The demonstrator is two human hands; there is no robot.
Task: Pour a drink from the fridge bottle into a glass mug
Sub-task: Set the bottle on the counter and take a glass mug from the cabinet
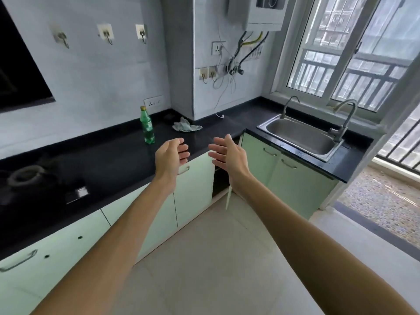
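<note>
The green bottle stood upright on the black counter, its yellow cap on, near the back wall and just left of a crumpled cloth. Both arms were stretched out ahead of the person, the left hand and the right hand held in the air over the counter's front edge, palms turned toward each other, each grip apart with the fingers loosely curled and nothing in either. The left hand was the nearer to the bottle but was not touching it. No glass mug could be seen anywhere on the counter or by the sink. Below the right hand a pale green cabinet door stood ajar, showing a dark opening behind it. As a judgement, the bottle had been fetched and set down, and the step in hand was finding the mug; pouring had not begun. The next move would call for reaching into the open cabinet, or looking elsewhere, for a mug, setting it on the counter close beside the bottle, and then unscrewing the cap, one hand steadying the bottle.
</note>
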